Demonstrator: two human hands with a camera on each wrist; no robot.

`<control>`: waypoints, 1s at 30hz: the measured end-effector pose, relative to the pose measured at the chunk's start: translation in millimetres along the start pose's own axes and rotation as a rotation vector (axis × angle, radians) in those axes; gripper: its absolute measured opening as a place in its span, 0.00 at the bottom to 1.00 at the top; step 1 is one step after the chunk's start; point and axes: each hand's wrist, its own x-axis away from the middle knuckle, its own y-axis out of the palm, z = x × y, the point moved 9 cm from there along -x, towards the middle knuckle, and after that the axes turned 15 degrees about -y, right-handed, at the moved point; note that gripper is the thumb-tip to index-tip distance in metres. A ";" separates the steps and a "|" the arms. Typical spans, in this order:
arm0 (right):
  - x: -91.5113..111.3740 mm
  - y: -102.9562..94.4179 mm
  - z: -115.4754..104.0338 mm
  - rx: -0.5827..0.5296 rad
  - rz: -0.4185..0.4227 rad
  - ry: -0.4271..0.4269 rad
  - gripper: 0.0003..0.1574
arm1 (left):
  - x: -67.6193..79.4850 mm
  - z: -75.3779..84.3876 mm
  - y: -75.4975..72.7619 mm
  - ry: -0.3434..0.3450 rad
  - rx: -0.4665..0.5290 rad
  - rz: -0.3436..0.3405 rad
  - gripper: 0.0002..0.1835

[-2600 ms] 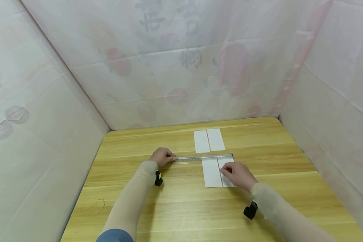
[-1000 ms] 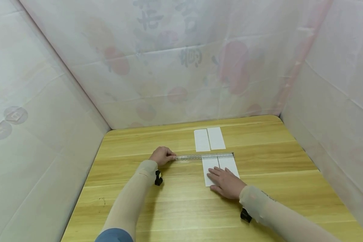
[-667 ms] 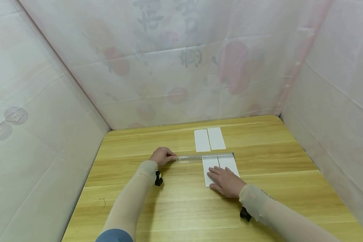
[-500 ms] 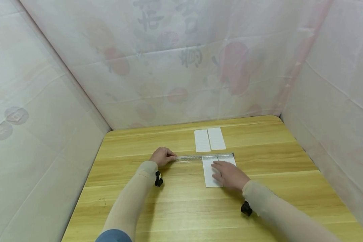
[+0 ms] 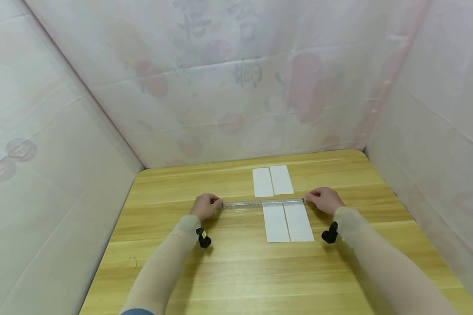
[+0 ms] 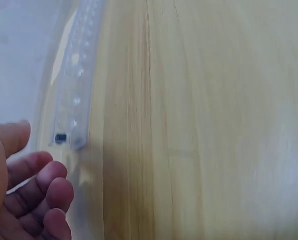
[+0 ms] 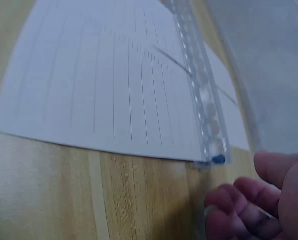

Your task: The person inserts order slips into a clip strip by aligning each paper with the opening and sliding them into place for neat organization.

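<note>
A clear plastic strip with a row of round shapes lies across the top edges of two white ruled paper sheets. In the left wrist view, the strip's near end has a small dark piece. My left hand is at its left end, fingers loosely curled, with a small gap between fingertips and strip in that wrist view. My right hand is beside its right end; the right wrist view shows thumb and curled fingers apart, just off the strip's dark blue end piece.
Two more white paper sheets lie side by side beyond the strip. The wooden table has pale printed cloth walls around its back and sides.
My right hand has lifted off the paper sheets and moved up and right to the strip's right end. My left hand has shifted slightly left, and its fingers have come off the strip.
</note>
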 end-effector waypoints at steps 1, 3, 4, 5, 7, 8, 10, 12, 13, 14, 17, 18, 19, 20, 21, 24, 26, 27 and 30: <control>-1.5 1.6 4.3 -0.028 -0.010 0.015 0.28 | 1.1 0.6 0.2 -0.009 0.021 -0.002 0.14; -4.6 5.2 10.3 -0.069 -0.027 0.028 0.27 | 2.8 1.6 1.0 -0.032 0.057 -0.001 0.14; -6.1 7.2 12.2 -0.084 -0.035 0.029 0.27 | 3.8 2.2 1.4 -0.043 0.069 0.003 0.13; -7.4 9.0 13.5 -0.096 -0.041 0.029 0.26 | 4.4 2.3 2.0 -0.053 0.080 0.008 0.13; -9.5 12.3 15.2 -0.113 -0.044 0.032 0.24 | 5.5 1.8 2.6 -0.070 0.084 0.032 0.12; -10.3 13.7 14.9 -0.114 -0.048 0.027 0.23 | 5.7 0.6 3.0 -0.081 0.083 0.046 0.12; -11.7 15.2 14.7 -0.124 -0.042 0.025 0.21 | 6.2 -1.4 3.0 -0.097 0.085 0.077 0.11; -12.9 16.1 15.1 -0.146 -0.026 0.033 0.20 | 6.3 -3.1 2.4 -0.111 0.089 0.108 0.10; -13.2 16.6 15.0 -0.153 -0.021 0.033 0.20 | 6.4 -3.8 2.1 -0.116 0.095 0.119 0.10; -13.4 17.1 14.8 -0.161 -0.015 0.034 0.19 | 6.7 -4.4 1.6 -0.121 0.100 0.129 0.10; -11.9 20.2 15.3 -0.174 -0.008 0.046 0.18 | 8.7 -5.7 0.6 -0.131 0.106 0.142 0.10; -10.7 21.5 15.2 -0.173 -0.014 0.049 0.17 | 9.6 -6.7 0.9 -0.138 0.110 0.139 0.10; -9.5 23.0 15.5 -0.169 -0.022 0.050 0.17 | 10.6 -8.0 1.5 -0.150 0.117 0.132 0.10; -7.9 24.3 15.7 -0.166 -0.029 0.056 0.16 | 12.0 -9.1 2.2 -0.160 0.126 0.123 0.10; -6.3 25.1 16.4 -0.166 -0.032 0.065 0.16 | 13.2 -10.2 3.0 -0.171 0.135 0.114 0.11; -2.9 27.3 14.0 -0.167 -0.035 0.060 0.14 | 16.7 -14.5 4.3 -0.207 0.178 0.085 0.11; -2.6 29.0 10.3 -0.172 -0.026 0.041 0.13 | 18.4 -18.6 3.0 -0.233 0.195 0.077 0.11; -2.7 30.2 8.8 -0.172 -0.021 0.033 0.13 | 19.1 -20.8 2.3 -0.248 0.203 0.074 0.11; -3.7 33.8 6.4 -0.170 -0.016 0.013 0.13 | 21.5 -25.1 -0.5 -0.276 0.207 0.068 0.11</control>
